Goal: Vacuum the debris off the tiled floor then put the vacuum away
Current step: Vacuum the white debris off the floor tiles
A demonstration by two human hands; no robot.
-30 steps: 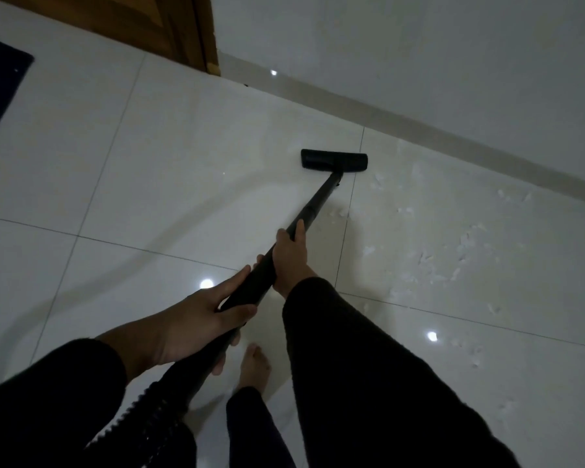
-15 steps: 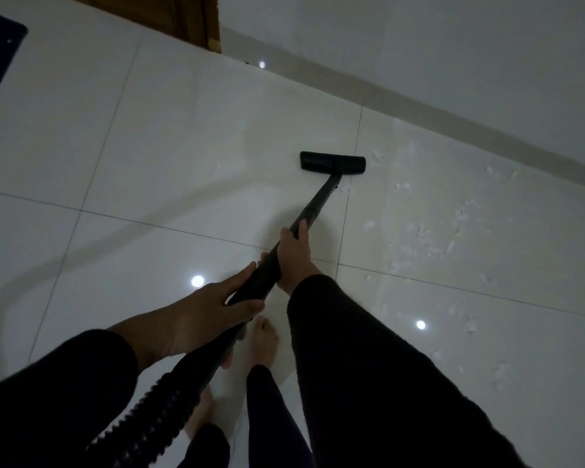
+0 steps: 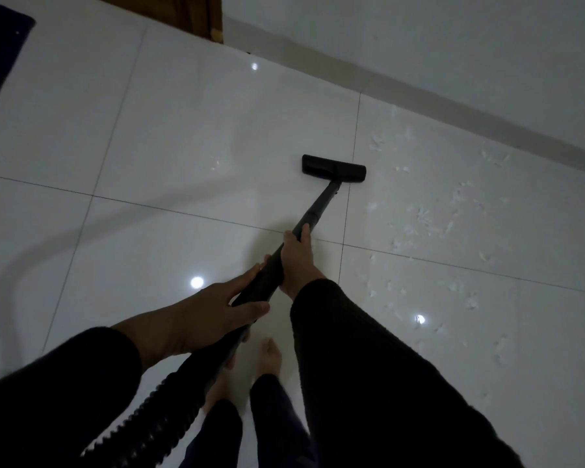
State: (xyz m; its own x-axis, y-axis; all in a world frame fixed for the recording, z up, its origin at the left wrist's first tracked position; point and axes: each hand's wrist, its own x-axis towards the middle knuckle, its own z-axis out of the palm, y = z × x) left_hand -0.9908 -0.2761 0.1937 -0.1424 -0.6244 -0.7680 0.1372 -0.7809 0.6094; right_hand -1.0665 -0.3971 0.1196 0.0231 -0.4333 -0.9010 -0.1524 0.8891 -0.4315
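A black vacuum wand point(image 3: 320, 209) runs from my hands out to its flat floor head point(image 3: 333, 168), which lies on the glossy white tiled floor point(image 3: 169, 136). My right hand point(image 3: 296, 256) grips the wand further down. My left hand point(image 3: 213, 310) grips it nearer me, just above the ribbed hose point(image 3: 149, 423). Small white scraps of debris point(image 3: 426, 217) are scattered over the tiles to the right of the head, from beside the wall down to the lower right.
A white wall with a grey skirting strip point(image 3: 453, 109) runs diagonally behind the floor head. A wooden door frame point(image 3: 196, 11) stands at the top. A dark mat point(image 3: 0, 52) lies at the far left. My bare feet point(image 3: 269, 358) stand under the wand.
The floor head has drawn back towards me, away from the wall, with both hands keeping their grip. My right foot has shifted forward.
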